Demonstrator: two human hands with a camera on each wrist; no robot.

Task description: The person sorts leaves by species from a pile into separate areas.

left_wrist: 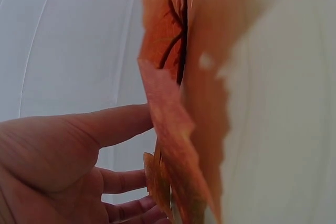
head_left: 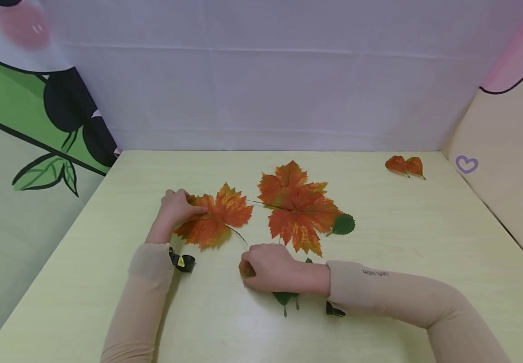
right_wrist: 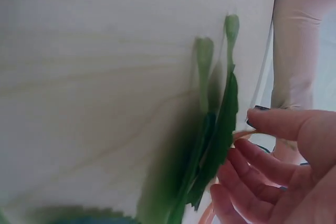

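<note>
Pinching orange leaf (head_left: pixel 228 205) in slightly parted left fingers (left_wrist: pixel 125 181), its stem (head_left: pixel 238 233) in nearly closed right fingers (right_wrist: pixel 266 162)

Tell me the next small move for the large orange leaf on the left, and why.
Probably slide the left orange leaf toward the other large orange leaves. The left hand grips its edge and the right hand seems to pinch its stem, while the others, which appear to overlap, lie just beside it.
</note>
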